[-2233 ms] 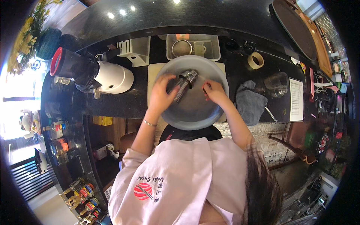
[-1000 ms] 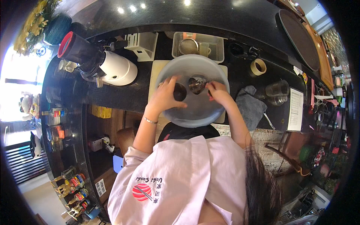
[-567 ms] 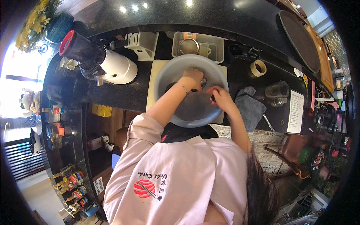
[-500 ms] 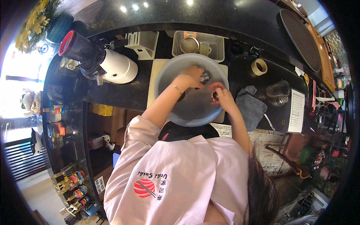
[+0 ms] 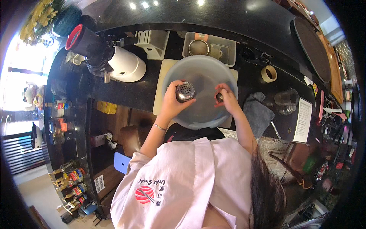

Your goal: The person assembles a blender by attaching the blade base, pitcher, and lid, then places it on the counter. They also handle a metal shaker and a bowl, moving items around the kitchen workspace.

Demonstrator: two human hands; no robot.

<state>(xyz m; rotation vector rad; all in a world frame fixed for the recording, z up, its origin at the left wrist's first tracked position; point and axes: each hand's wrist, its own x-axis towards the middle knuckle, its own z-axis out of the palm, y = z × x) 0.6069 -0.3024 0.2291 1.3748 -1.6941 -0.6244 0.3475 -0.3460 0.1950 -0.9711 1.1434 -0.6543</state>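
- a black counter [image 5: 118,93] with a dull sheen crosses the middle, its edges bent by the lens
- beyond it a raised black ledge [image 5: 236,23] runs along the top, small white light reflections [image 5: 145,4] near its upper rim
- at far left a window [image 5: 15,91] glares nearly white, most of its detail washed out
- dark horizontal slats [image 5: 26,156] sit below the window, with pale floor [image 5: 32,183] under them
- beneath the counter at left, a brown wooden recess [image 5: 120,114] lies in shadow
- at right, below the counter, a whitish, rough, brick-like surface [image 5: 263,149] shows near a reddish-brown panel [image 5: 297,154]
- the far right is dim and cluttered
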